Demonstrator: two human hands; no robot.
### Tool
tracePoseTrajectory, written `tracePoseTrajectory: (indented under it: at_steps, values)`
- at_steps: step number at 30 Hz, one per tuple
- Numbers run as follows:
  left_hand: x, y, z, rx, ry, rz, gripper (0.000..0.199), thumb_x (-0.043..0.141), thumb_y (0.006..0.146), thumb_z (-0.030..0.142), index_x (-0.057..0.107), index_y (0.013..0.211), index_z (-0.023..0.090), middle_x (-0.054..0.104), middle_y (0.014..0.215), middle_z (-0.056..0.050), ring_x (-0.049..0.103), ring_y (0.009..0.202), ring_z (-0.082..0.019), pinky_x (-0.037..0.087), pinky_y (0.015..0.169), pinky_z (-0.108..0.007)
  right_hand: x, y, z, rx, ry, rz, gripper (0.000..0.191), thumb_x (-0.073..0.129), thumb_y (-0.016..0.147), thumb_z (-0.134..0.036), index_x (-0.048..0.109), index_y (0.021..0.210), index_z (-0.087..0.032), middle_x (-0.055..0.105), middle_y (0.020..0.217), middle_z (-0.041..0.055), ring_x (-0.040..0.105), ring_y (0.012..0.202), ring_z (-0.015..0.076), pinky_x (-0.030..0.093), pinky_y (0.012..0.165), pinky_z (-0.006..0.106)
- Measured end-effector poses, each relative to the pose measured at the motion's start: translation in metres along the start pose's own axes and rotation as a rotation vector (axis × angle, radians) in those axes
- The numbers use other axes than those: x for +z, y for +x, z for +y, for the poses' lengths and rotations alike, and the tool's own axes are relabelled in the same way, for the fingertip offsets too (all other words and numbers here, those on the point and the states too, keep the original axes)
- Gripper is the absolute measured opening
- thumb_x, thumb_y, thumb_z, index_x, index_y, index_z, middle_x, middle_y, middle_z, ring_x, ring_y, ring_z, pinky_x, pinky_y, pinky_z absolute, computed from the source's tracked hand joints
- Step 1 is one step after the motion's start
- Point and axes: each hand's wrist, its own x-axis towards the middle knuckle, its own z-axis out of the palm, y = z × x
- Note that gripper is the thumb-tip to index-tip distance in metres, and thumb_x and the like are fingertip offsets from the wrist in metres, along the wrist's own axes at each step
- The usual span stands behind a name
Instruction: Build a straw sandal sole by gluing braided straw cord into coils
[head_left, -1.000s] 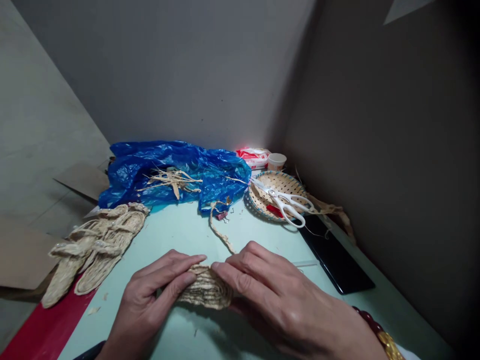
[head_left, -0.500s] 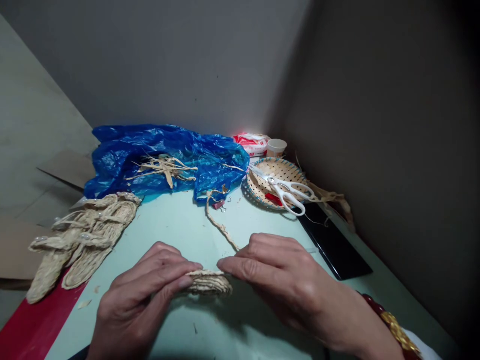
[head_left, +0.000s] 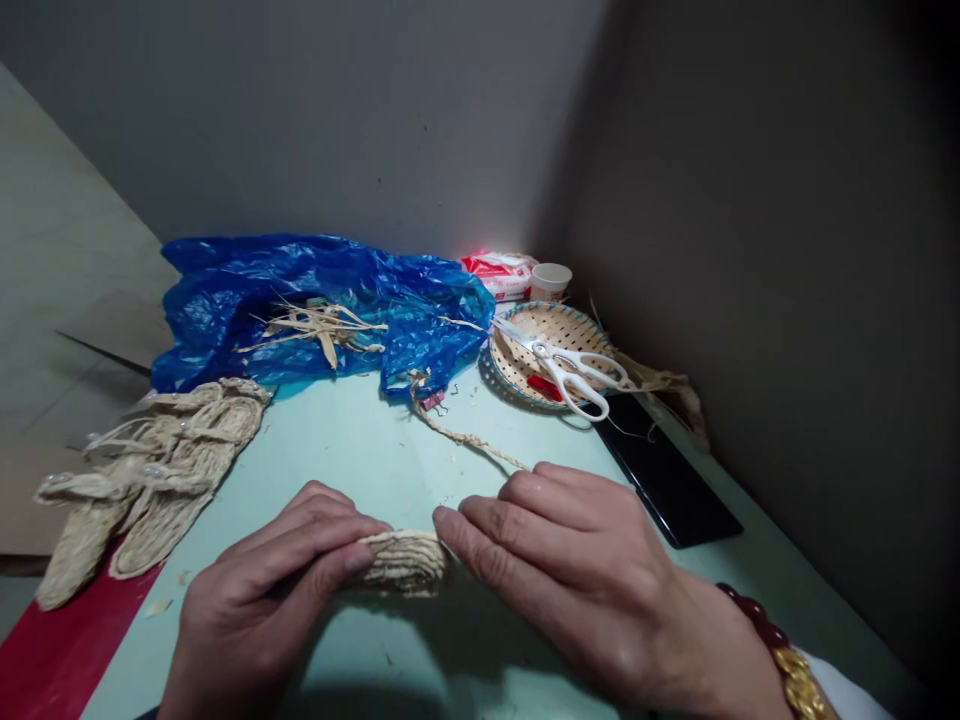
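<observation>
My left hand [head_left: 277, 580] pinches a flat coil of braided straw [head_left: 409, 562] between thumb and fingers, its layered edge turned towards me. At the coil's right end is my right hand [head_left: 570, 570], palm down, fingers bent together and the index fingertip at the coil's edge. A braided straw cord [head_left: 469, 438] runs from the blue bag to behind my right fingers, which are closed on it. My right thumb and the cord's path under that hand are hidden.
A blue plastic bag [head_left: 315, 260] with loose straw strips [head_left: 326, 328] lies at the back. White-handled scissors [head_left: 574, 370] rest across a woven basket [head_left: 555, 318], near a paper cup [head_left: 551, 280] and a black tablet-like slab [head_left: 675, 480]. Straw sandals [head_left: 165, 480] lie at left.
My right hand has drawn the cord to the right, and the cord now lies more slantwise. The coil is tipped to show more of its layered edge. The camera view has shifted slightly.
</observation>
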Motion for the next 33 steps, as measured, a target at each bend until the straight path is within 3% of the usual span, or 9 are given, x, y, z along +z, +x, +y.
tracePoseTrajectory:
  at_steps: [4,7,13,16,22,28,33]
  values:
    - [0.002,-0.002,-0.002,-0.060,-0.024,-0.005,0.028,0.067,0.087,0.011,0.079,0.094,0.035,0.078,0.083,0.006,0.071,0.080,-0.013,0.057,0.073,-0.018,0.008,0.001,-0.001,0.025,-0.008,0.001,0.025,0.051,0.098,-0.001,0.076,0.100,0.001,0.067,0.068,0.0061,0.048,0.060,0.0173,0.035,0.051,0.035]
    - [0.005,0.000,0.000,-0.186,-0.053,0.057,0.024,0.070,0.085,0.016,0.081,0.088,0.037,0.079,0.082,0.006,0.072,0.079,-0.013,0.057,0.074,-0.016,0.013,0.000,-0.002,0.030,-0.048,0.016,0.027,0.049,0.100,-0.003,0.076,0.099,0.001,0.061,0.064,0.0044,0.044,0.060,0.0175,0.033,0.050,0.035]
    - [0.012,0.002,0.007,-0.403,-0.114,0.175,0.011,0.077,0.078,0.028,0.083,0.079,0.037,0.080,0.083,0.005,0.070,0.081,-0.015,0.056,0.077,-0.017,0.027,-0.010,-0.004,0.112,-0.046,-0.034,0.027,0.055,0.102,-0.016,0.068,0.118,0.000,0.066,0.079,0.0062,0.045,0.066,0.0189,0.036,0.058,0.036]
    - [0.014,0.002,0.011,-0.468,-0.163,0.188,0.006,0.078,0.077,0.034,0.082,0.074,0.032,0.079,0.080,0.003,0.070,0.078,-0.015,0.056,0.072,-0.016,0.031,-0.012,-0.004,0.180,-0.030,-0.003,0.023,0.055,0.102,-0.015,0.068,0.116,-0.004,0.066,0.077,0.0045,0.044,0.066,0.0179,0.034,0.058,0.035]
    - [0.019,0.008,0.015,-0.600,-0.315,0.152,0.017,0.080,0.073,0.042,0.079,0.076,0.025,0.076,0.075,0.001,0.069,0.066,-0.015,0.055,0.059,-0.018,0.026,-0.006,-0.004,0.313,0.190,-0.010,0.021,0.054,0.098,-0.011,0.072,0.108,-0.009,0.065,0.077,0.0053,0.050,0.067,0.0166,0.038,0.062,0.030]
    - [0.030,0.012,0.022,-0.602,-0.323,0.115,0.023,0.077,0.076,0.044,0.081,0.089,0.026,0.078,0.080,-0.001,0.073,0.078,-0.021,0.057,0.068,-0.024,0.017,-0.003,0.000,0.415,0.324,0.001,0.015,0.059,0.096,-0.012,0.075,0.094,-0.012,0.067,0.075,0.0053,0.057,0.066,0.0150,0.042,0.066,0.027]
    - [0.039,0.013,0.033,-0.495,-0.231,0.152,0.015,0.075,0.078,0.040,0.081,0.080,0.026,0.076,0.080,0.000,0.068,0.080,-0.019,0.051,0.074,-0.023,0.011,-0.005,0.000,0.411,0.313,-0.015,0.015,0.060,0.095,-0.012,0.075,0.095,-0.012,0.069,0.078,0.0068,0.058,0.070,0.0166,0.042,0.068,0.028]
